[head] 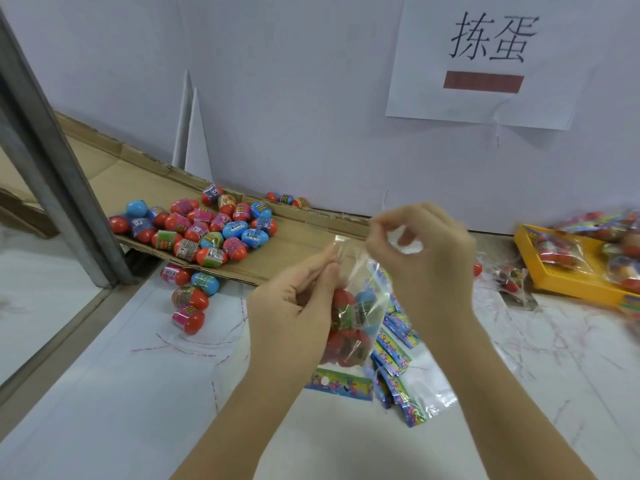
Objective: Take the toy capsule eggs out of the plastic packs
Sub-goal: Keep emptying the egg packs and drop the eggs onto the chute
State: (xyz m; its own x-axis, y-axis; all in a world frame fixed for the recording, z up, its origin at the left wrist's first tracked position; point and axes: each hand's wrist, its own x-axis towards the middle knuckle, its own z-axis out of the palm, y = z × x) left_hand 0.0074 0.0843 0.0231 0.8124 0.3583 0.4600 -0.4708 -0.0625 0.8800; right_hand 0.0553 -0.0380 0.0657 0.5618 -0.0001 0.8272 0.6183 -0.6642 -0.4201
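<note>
A clear plastic pack [353, 317] with several red and blue capsule eggs inside hangs between my hands above the table. My left hand [294, 303] pinches the pack's top edge on the left side. On the right side my right hand [422, 251] pinches the same top edge, fingers curled, a little higher. A pile of loose capsule eggs [201, 225] lies on a flattened cardboard sheet [294, 244] at the back left. Several more eggs [188, 296] lie on the table just in front of that cardboard.
Empty colourful pack headers and bags [398, 372] lie stacked under my hands. A yellow tray [554, 278] with filled packs stands at the right. One filled pack [512, 277] lies beside it. A metal post [59, 168] rises at the left. A paper sign [485, 60] hangs on the wall.
</note>
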